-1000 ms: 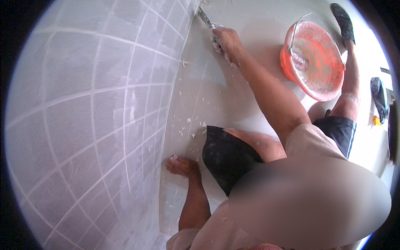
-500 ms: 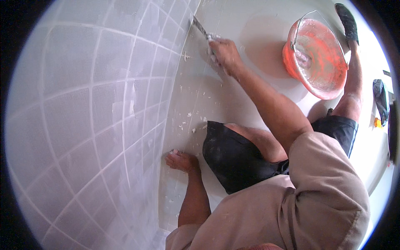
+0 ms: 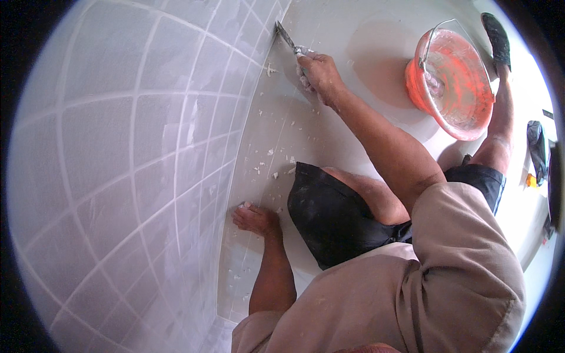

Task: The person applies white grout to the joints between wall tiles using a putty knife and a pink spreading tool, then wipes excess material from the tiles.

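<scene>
My right hand (image 3: 321,73) is closed around the handle of a putty knife (image 3: 286,36), its fingers smeared with white paste. The narrow blade points toward the far left, its tip at the joint where the tiled wall (image 3: 100,141) meets the floor (image 3: 329,135). Nearer to me, my left hand (image 3: 254,219) rests low against the floor beside the wall's foot. Its fingers look stretched toward the wall, with white paste at the tips. No tool shows in it, though its underside is hidden.
An orange bucket (image 3: 415,88) with a wire handle, coated inside with pale paste, stands at the far right by my outstretched leg (image 3: 500,126). White crumbs (image 3: 275,175) are scattered along the wall. My bent knee in black shorts (image 3: 323,212) lies between my arms. A dark bag (image 3: 537,144) sits at the right edge.
The view has shifted slightly. The putty knife's tip remains at the wall's foot, with the blade a little more plainly seen. My left hand stays by the wall.
</scene>
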A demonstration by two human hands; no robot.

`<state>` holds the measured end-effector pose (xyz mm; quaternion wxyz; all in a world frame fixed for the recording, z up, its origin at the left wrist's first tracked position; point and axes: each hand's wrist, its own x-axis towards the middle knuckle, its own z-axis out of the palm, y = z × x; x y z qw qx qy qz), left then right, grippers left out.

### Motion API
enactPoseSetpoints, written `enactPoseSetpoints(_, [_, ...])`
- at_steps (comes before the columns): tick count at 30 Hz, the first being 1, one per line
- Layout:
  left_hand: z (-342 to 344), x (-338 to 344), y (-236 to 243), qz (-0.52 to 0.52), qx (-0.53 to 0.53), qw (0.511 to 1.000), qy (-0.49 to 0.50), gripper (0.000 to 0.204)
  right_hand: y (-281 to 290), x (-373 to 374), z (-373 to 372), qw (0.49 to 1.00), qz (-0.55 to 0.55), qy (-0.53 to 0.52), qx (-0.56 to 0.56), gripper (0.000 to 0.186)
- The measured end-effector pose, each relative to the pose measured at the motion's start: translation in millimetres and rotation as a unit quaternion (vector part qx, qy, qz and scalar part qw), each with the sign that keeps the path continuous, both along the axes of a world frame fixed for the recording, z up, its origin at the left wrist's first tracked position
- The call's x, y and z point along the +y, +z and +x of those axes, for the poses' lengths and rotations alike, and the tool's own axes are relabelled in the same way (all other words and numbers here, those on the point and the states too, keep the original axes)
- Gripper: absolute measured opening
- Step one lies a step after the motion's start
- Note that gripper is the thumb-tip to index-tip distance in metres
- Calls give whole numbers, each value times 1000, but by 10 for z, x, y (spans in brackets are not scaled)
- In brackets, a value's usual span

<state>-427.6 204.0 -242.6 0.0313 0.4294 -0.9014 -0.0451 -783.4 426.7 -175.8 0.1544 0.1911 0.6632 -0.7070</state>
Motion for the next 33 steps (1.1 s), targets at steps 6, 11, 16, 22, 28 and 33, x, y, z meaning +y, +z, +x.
enactPoseSetpoints(6, [-35, 15, 81, 11, -1, 1000, -15, 55, 13, -163, 589, 995, 42, 78, -39, 35])
enactPoseSetpoints(11, [-99, 43, 124, -44, 89, 995, -31, 46, -33, -232, 1022, 979, 71, 190, -6, 34])
enactPoseSetpoints(16, [-128, 99, 59, -37, 71, 996, -26, 48, -39, -113, 881, 989, 10, 137, -61, 36])
enactPoseSetpoints(22, [257, -122, -338, -176, 110, 964, -164, 39, 170, -68, 1050, 983, 15, 180, 41, 32])
enactPoseSetpoints(28, [7, 84, -55, -63, 20, 995, -69, 46, -164, 634, -1215, 948, 48, -280, 145, 22])
enactPoseSetpoints(33, [-545, 429, 476, 29, -387, 922, -21, 56, -218, 1084, -2856, 887, 186, -392, 157, 26])
